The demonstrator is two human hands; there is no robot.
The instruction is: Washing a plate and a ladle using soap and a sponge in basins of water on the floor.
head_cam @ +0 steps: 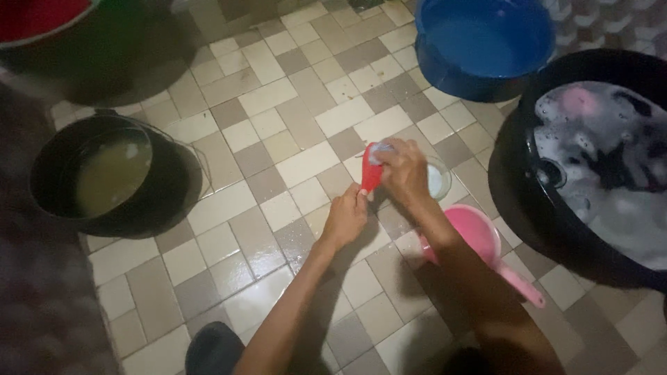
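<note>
Seen from above, a person's two bare hands meet over a wet floor of beige and grey rectangular tiles (278, 97). The left hand (345, 217) has its grip closed around the lower end of a small red plastic item (371, 173), which is held upright just above the floor near the middle of the view; what the item is cannot be told. The right hand (404, 170) has its grip closed over the upper end of the same item, where a pale blue-white scrubbing pad or cloth (381, 151) is pressed against it. Just beside the right hand, partly hidden by it, sits a small clear round container (439, 182) on the floor. Below the right forearm lies a pink plastic scoop with a handle (486, 239). To the right stands a large black basin filled with soapy water and soaking clothes (590, 173). Above it is a blue plastic basin of water (483, 42). On the left sits a black bucket holding cloudy yellowish water (111, 173), and a red and green tub (42, 21) shows at the top left corner.
</note>
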